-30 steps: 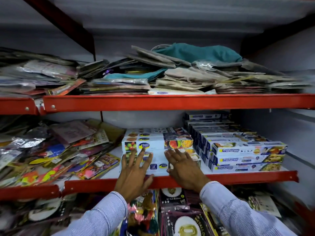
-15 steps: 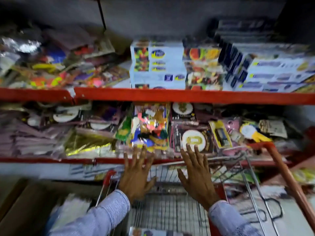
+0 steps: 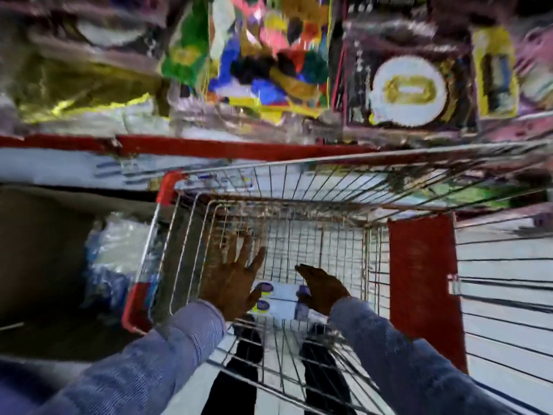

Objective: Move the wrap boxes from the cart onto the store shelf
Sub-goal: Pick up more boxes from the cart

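Note:
The view is blurred and looks down into a wire shopping cart [image 3: 314,187] with red corner guards. White wrap boxes [image 3: 282,298] with blue and yellow labels lie at the cart's bottom. My left hand [image 3: 232,280] is spread open inside the cart, just left of the boxes. My right hand [image 3: 321,290] reaches down at their right end, fingers apart, partly covering them. Neither hand has hold of a box. The shelf with the stacked wrap boxes is out of view.
A red shelf edge [image 3: 209,146] runs above the cart, with colourful party packets [image 3: 269,55] on the shelf behind it. A brown carton [image 3: 45,250] holding plastic-wrapped goods [image 3: 119,259] stands left of the cart. A red panel [image 3: 422,283] is on the cart's right side.
My view has swung down from the wrap-box shelf to the cart. Both hands left the stacked boxes, dropped past the lower shelf and now reach into the cart.

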`<state>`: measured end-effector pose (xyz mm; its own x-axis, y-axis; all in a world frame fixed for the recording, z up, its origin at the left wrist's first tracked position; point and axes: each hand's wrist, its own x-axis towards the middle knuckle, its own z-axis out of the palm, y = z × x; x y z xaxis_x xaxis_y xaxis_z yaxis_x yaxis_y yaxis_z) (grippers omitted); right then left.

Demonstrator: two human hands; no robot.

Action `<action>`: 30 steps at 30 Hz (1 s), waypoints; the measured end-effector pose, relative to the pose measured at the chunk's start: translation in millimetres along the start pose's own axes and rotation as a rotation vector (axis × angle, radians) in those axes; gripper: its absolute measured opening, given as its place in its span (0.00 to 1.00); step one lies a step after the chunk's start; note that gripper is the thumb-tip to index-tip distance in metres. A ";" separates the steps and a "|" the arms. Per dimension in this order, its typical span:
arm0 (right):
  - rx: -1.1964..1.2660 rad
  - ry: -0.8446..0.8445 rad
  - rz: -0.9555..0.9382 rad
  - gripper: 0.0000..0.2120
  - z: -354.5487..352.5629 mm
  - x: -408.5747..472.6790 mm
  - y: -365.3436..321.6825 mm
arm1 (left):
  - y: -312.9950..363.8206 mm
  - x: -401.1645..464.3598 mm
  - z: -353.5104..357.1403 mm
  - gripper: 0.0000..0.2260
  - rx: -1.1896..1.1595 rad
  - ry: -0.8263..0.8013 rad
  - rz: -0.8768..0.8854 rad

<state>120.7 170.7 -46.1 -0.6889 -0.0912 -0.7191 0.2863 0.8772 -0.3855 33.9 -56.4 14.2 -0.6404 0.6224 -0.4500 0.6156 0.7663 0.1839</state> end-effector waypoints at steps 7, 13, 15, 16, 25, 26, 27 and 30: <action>-0.212 -0.160 -0.032 0.29 29.1 39.8 7.4 | -7.8 9.0 27.7 0.36 0.108 -0.039 0.078; -0.214 -0.138 -0.043 0.22 9.8 51.1 11.3 | -7.1 10.8 35.2 0.18 0.067 0.029 0.350; -0.152 -0.103 -0.007 0.24 -1.7 54.3 18.4 | 0.2 14.7 44.1 0.12 0.080 0.029 0.487; -0.129 -0.079 0.009 0.25 -9.7 52.9 19.5 | 4.9 17.5 48.7 0.10 0.095 -0.014 0.522; -0.088 0.178 -0.116 0.27 -43.1 27.3 28.3 | 39.2 51.7 100.1 0.23 0.110 -0.517 0.289; -0.097 0.201 -0.139 0.27 -47.1 23.3 25.5 | 39.7 54.5 100.8 0.21 0.100 -0.522 0.285; -0.109 0.226 -0.158 0.26 -51.9 17.9 23.0 | 40.4 55.1 99.4 0.20 0.088 -0.515 0.272; -0.136 0.255 -0.163 0.22 -74.4 1.5 12.0 | 38.5 51.8 80.4 0.23 0.003 -0.475 0.213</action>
<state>73.6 216.2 -8.8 -0.8676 -0.1296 -0.4801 0.0789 0.9173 -0.3902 61.4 -7.4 -72.3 -0.2219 0.6234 -0.7498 0.7116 0.6292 0.3126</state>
